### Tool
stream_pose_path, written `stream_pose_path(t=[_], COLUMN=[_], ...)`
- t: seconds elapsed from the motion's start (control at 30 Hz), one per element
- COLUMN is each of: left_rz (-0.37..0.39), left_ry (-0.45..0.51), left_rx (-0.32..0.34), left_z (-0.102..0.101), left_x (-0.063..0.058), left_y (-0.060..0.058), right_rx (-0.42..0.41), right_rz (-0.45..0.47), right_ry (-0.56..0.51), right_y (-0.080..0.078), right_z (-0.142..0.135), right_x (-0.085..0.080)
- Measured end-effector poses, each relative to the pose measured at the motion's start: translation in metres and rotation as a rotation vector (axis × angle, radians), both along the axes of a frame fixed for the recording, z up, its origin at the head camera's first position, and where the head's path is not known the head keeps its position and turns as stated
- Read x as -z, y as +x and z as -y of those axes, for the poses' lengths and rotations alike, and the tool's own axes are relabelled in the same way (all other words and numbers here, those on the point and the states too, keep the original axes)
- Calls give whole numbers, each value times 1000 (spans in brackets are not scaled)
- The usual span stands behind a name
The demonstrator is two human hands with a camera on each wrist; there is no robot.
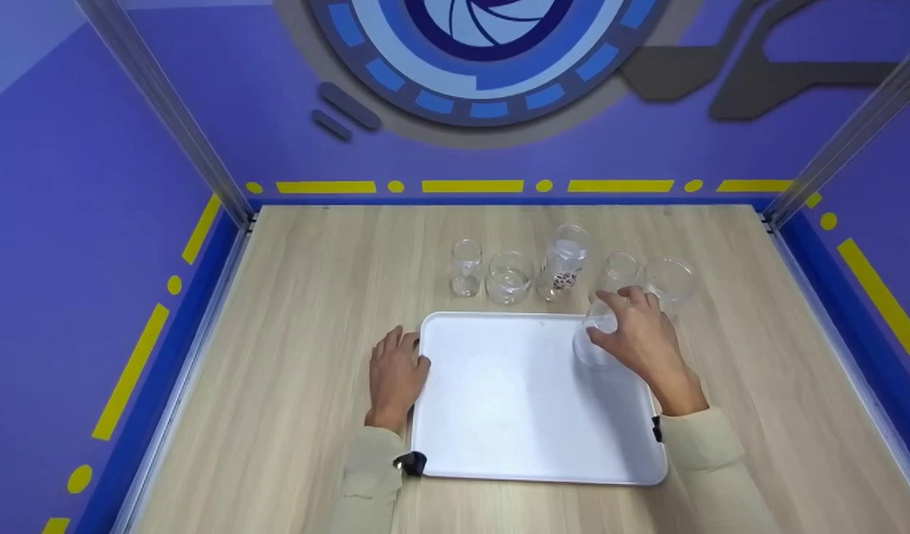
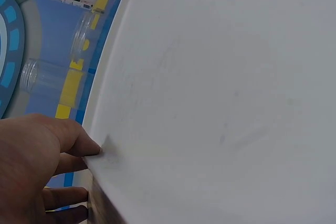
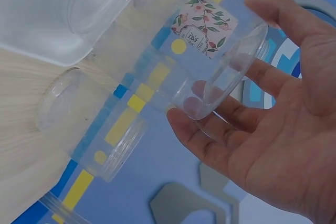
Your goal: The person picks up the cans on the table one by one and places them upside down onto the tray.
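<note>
My right hand grips a clear glass jar near its mouth, thumb on one side and fingers on the other. The jar overlaps the back right corner of a white tray. In the right wrist view the jar's rim lies within the curved fingers, and a floral label shows through the glass. At the tray's left edge, my left hand holds the back corner. Its thumb is on the rim in the left wrist view, the other fingers against the outer side.
Behind the tray stand a narrow jar, a low round jar, a tall bottle with a floral label, a small jar and a wide jar. Blue panels enclose the wooden table at the back and sides.
</note>
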State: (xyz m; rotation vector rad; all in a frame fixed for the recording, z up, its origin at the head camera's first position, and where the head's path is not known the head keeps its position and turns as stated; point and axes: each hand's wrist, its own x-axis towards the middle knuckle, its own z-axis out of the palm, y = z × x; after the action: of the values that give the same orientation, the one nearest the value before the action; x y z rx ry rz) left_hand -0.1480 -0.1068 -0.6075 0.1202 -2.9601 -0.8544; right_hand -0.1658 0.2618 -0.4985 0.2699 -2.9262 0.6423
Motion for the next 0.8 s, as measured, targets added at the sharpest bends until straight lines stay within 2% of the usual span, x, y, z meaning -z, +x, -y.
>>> stream_pose_path(t=[0.4,0.8], left_rz=[-21,-17], left_ry=[0,15], left_rx=[0,-1], left_z=[-1,0], left_x=[0,0], left_y=[1,1], right_rx=[7,-22], right_rz=[32,-15], right_ry=[-10,2], right_y=[-1,2], right_z=[-1,-5], right_x=[0,3])
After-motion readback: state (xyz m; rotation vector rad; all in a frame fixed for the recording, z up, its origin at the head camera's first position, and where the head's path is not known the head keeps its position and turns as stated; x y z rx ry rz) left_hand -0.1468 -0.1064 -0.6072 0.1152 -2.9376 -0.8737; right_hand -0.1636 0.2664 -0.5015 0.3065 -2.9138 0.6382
